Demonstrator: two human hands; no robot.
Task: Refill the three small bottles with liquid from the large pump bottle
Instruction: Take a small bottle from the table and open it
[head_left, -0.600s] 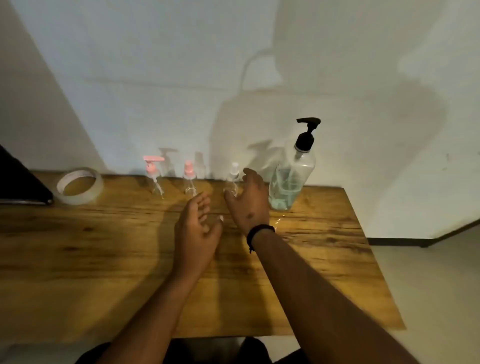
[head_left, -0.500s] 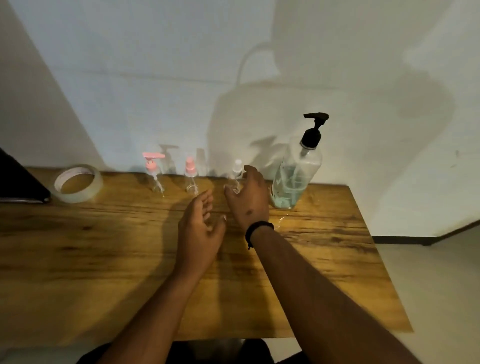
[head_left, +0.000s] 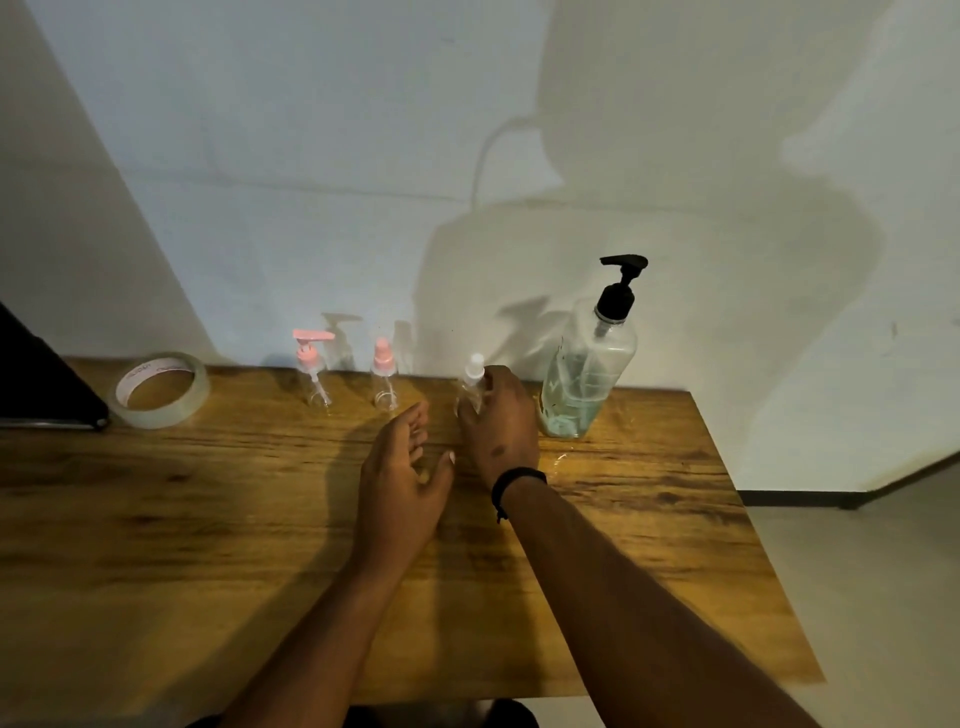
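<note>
My right hand (head_left: 501, 421) has closed its fingers round the white-capped small bottle (head_left: 471, 384), which stands on the table (head_left: 208, 519) just left of the large pump bottle (head_left: 587, 374); half a second ago it only reached. My left hand (head_left: 400, 478) stays relaxed, empty. Uncapping likely follows.

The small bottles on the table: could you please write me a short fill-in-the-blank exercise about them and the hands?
1. The right hand grips the small bottle with the ___ cap.
2. The large pump bottle has a ___ pump head.
3. The left hand holds ___.
4. The tape roll lies at the table's ___ end.

Missing words: white; black; nothing; left
</note>
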